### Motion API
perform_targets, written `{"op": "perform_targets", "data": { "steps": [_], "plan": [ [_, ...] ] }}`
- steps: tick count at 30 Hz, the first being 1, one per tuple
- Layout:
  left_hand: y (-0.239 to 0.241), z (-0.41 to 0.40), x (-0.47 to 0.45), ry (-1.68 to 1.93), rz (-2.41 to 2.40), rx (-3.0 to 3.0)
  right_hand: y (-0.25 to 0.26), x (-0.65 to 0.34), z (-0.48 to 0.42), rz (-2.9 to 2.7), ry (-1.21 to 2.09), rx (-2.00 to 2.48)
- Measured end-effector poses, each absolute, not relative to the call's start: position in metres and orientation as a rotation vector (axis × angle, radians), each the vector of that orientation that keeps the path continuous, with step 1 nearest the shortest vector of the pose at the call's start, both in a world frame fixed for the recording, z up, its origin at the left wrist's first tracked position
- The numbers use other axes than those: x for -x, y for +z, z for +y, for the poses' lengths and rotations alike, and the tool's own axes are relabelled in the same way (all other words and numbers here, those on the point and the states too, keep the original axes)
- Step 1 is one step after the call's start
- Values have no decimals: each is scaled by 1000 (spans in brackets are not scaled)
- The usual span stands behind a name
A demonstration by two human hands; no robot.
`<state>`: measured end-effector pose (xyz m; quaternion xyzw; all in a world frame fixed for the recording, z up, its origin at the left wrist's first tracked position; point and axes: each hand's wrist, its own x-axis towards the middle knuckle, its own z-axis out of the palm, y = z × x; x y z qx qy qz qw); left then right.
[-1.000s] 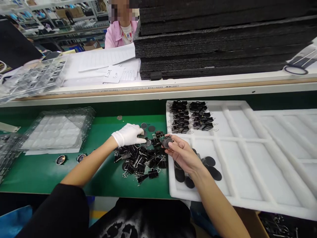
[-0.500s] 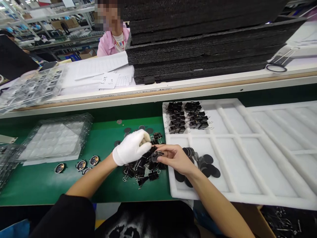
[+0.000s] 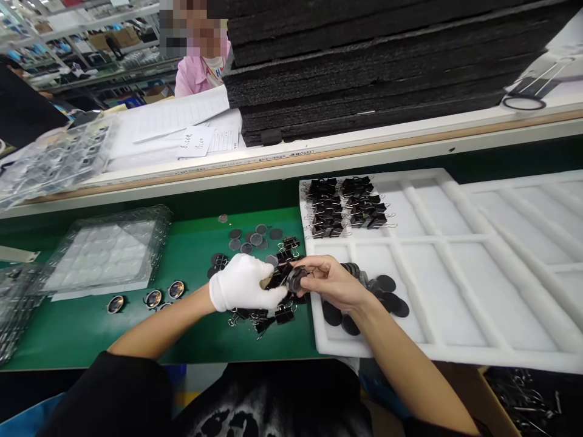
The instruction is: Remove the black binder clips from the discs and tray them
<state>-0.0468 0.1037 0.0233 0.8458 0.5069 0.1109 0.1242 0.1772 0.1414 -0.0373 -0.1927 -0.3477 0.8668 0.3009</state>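
My left hand, in a white glove, curls its fingers and thumb round a black binder clip, partly hidden by the glove. My bare right hand pinches a small dark round piece against that clip. Both hands meet above a heap of black binder clips on the green table. Loose grey discs lie just beyond the heap. Larger black discs lie under and beside my right wrist in a white foam tray.
Rows of clipped pieces fill the tray's far left compartment. Clear plastic trays and several round watch-like parts lie to the left. A white ledge crosses behind, bearing stacked black foam. A person in pink sits beyond.
My left hand has lowered from the heap's far side and closed on a binder clip against the round piece. My right hand has barely moved. The view has shifted slightly.
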Motion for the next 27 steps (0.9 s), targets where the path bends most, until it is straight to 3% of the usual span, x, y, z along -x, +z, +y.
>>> {"op": "perform_targets", "data": {
  "steps": [12,23,27],
  "plan": [
    [34,101,45,109,1419,-2008,-36,-174,145,-699,2101,879],
    [35,126,57,70,1330,-2058,-34,-176,149,-572,2089,828],
    [25,166,64,-14,1619,-2331,-27,-189,163,-278,1902,738]
  ]
}}
